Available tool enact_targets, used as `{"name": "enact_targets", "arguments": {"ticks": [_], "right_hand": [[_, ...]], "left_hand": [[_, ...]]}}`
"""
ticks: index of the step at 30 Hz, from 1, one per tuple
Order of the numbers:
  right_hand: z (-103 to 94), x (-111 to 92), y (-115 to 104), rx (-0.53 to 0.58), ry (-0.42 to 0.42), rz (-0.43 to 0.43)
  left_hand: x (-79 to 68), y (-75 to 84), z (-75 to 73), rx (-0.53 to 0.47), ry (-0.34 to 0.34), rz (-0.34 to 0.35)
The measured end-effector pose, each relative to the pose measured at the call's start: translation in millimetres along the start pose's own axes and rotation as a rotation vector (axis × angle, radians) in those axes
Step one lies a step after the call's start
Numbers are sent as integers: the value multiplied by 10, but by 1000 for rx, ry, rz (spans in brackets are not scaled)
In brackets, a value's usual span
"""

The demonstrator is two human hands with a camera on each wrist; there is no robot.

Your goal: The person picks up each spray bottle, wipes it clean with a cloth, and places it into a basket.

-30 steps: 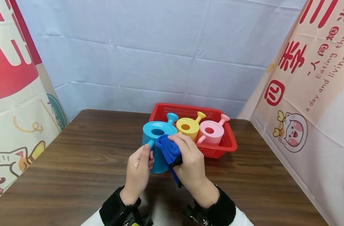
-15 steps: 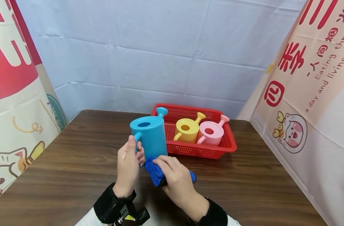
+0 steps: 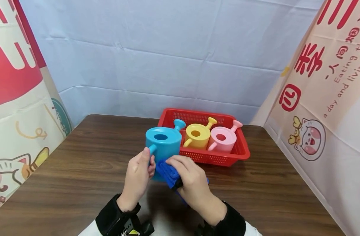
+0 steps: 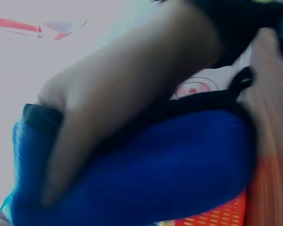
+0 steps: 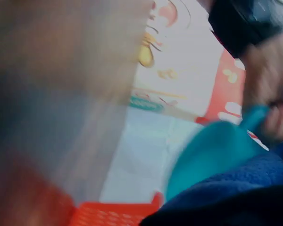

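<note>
A blue toy watering can stands upright in front of the basket's left end, its round spout toward the back. Its handle is gripped by my left hand, fingers curled round it. My right hand holds a folded blue cloth with black edging against the lower front of the can. In the left wrist view the cloth fills the lower half, with the right hand over it, blurred. The right wrist view shows the can partly covered by the cloth.
Behind the can stands a red plastic basket, holding a yellow watering can and a pink watering can. All is on a dark wooden table. Printed cloths hang left and right, and a pale blue sheet hangs behind.
The blue can was lifted to the left half a second ago and is now lower and back to the right. The cloth has stayed in my right hand, dropping to the can's base and then rising slightly.
</note>
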State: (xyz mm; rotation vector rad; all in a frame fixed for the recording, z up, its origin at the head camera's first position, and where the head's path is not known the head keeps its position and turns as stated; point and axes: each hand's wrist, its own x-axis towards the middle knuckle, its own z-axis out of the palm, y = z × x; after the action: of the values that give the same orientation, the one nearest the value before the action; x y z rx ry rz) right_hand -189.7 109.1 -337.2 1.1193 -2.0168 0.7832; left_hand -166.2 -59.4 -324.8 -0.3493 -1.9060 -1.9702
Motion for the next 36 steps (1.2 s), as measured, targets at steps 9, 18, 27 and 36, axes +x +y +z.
{"name": "enact_targets", "arguments": {"ticks": [9,18,27,36], "right_hand": [[-241,195,99,-27,152,-2],[-86,-11,82,28,12,-51],[47,-155,37,49,-115,-143],[-5,-103,60,53,-144,-166]], "left_hand": [[-66,-49,4,-1,-100,-86],[-13,5,-54,-149,-24,-184],[51,53,-176,-238,58,-129],[33,72,-220,-213,5,-120]]}}
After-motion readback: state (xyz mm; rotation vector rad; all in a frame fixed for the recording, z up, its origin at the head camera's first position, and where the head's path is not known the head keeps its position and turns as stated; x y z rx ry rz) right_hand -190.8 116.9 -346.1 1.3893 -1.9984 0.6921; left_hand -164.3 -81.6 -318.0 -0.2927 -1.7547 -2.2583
